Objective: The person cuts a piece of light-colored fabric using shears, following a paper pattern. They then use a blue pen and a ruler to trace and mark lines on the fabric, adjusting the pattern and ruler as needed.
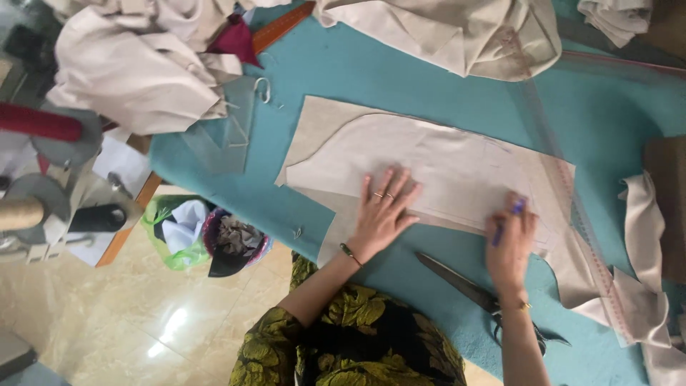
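The left hand lies flat, fingers spread wide, pressing on a pale paper pattern piece that sits on beige fabric on the teal table. The right hand is closed around a purple pen, its tip at the pattern's lower edge. Just below the pattern, between the two forearms, dark scissors lie on the table, blades pointing toward the left hand. A long clear ruler crosses the pattern's right end, touching it, and runs down over a loose strip of cloth. Above the pattern, well apart, are heaps of cream cloth and. Left of the pattern, off the table edge, a green bag and a bin of scraps stand on the tiled floor.
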